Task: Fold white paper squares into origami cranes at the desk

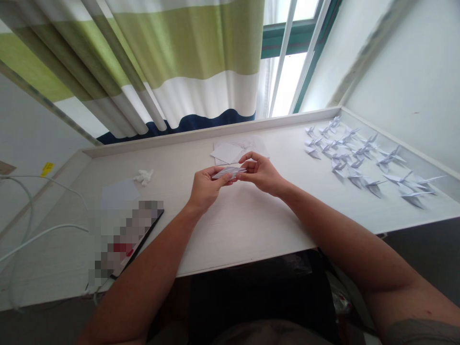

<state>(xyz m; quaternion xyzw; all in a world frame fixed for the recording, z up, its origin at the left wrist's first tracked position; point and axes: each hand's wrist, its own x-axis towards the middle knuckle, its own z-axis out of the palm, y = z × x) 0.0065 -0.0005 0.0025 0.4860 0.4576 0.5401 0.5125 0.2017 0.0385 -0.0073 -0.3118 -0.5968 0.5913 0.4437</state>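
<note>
A narrow folded piece of white paper (228, 172) is held between both hands above the middle of the white desk (244, 225). My left hand (204, 188) pinches its left end with thumb and fingers closed. Its right end is pinched by my right hand (261, 173), fingers curled over it. Just behind the hands lies a small stack of white square paper sheets (230, 152).
Several finished white paper cranes (354, 155) are spread over the desk's right side. A crumpled white scrap (143, 176) and a pale sheet (119, 194) lie at the left, beside a dark-edged pixelated object (124, 239) and white cables (32, 230). A striped curtain (161, 62) hangs behind.
</note>
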